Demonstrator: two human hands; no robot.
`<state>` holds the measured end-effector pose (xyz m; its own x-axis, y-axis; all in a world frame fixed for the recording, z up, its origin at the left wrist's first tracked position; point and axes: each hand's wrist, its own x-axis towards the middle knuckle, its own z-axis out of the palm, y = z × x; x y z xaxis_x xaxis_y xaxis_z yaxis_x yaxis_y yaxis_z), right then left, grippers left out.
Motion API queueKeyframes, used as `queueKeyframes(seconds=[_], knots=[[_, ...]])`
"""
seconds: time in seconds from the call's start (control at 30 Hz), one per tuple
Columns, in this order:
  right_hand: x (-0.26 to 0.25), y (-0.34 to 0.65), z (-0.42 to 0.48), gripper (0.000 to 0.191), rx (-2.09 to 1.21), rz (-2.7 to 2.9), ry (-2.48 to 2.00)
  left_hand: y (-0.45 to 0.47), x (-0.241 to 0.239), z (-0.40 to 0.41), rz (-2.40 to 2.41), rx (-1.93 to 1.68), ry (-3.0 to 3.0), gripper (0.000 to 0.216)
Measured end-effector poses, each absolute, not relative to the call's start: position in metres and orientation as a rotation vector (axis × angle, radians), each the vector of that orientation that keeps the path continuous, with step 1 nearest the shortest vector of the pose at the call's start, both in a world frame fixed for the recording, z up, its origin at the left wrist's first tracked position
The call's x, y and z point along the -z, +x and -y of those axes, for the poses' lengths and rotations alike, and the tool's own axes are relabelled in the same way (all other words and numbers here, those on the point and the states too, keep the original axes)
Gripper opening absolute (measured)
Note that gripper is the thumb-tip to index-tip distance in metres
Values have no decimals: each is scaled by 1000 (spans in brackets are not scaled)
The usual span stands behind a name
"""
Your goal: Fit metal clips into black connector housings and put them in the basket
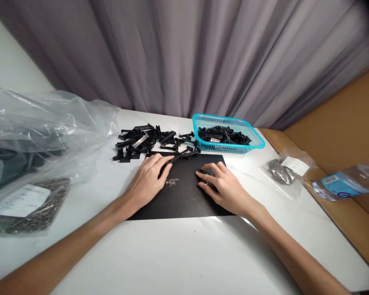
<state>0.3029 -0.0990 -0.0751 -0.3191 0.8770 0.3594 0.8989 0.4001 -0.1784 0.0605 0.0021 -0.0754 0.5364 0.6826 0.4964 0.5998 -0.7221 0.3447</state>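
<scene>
Your left hand (153,170) is closed on a black plastic part (181,155), thumb on one side and fingers on the other, and the part points away from you, slanting to the right; it seems held by the near end so that the far end is free. Your right hand (226,186) has its fingers curved and apart over a few small metal pieces (206,182), but whether a fingertip pinches one, I cannot tell. Another little heap of metal pins (172,182) lies just beside your left thumb, probably placed there for short reaching, and the dark mat (184,203) under both hands perhaps makes such bright pieces easier to see. Beyond your left hand is a pile of black parts (135,141); beyond your right hand stands a blue basket (259,143) with more of them. The white table (184,254) carries also a bag of metal pieces (281,172) to the right of your right hand, near a bottle (341,183), and large clear bags (49,116) far left of your left hand. A grey curtain (172,53) hangs behind, with brown board (341,110) at the right.
</scene>
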Motion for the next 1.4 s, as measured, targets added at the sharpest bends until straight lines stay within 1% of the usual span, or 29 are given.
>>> queueKeyframes(seconds=[0.13, 0.3, 0.4, 0.47, 0.6, 0.67, 0.7, 0.8, 0.87, 0.93, 1.03, 1.13, 1.27, 1.4], knots=[[80, 301, 93, 10, 121, 2097, -1534, 60, 77, -2, -1083, -957, 2640, 33], [81, 306, 91, 8, 92, 1969, -1543, 59, 74, 0, -1063, -968, 2609, 32], [81, 307, 94, 6, -6, 1880, -1520, 59, 69, 5, -984, -978, 2567, 30], [79, 305, 95, 9, -151, 1805, -1485, 60, 65, 9, -905, -944, 2511, 30], [74, 299, 99, 27, -505, 1707, -1373, 62, 64, 17, -780, -831, 2416, 29], [71, 295, 101, 33, -594, 1731, -1318, 63, 66, 20, -754, -829, 2400, 28], [71, 292, 103, 32, -606, 1746, -1302, 63, 68, 20, -749, -833, 2393, 28], [72, 286, 106, 18, -557, 1746, -1298, 64, 71, 22, -763, -855, 2368, 29], [73, 282, 107, 13, -534, 1732, -1306, 64, 73, 24, -775, -837, 2357, 28], [73, 280, 108, 15, -556, 1741, -1296, 64, 74, 25, -770, -785, 2360, 30], [70, 278, 110, 18, -637, 1771, -1260, 63, 74, 27, -753, -744, 2374, 42], [64, 279, 110, 18, -629, 1781, -1233, 63, 73, 27, -760, -765, 2366, 38], [61, 282, 109, 22, -502, 1783, -1233, 62, 72, 27, -752, -802, 2360, 37], [63, 283, 108, 21, -523, 1797, -1265, 63, 70, 28, -752, -797, 2363, 38]])
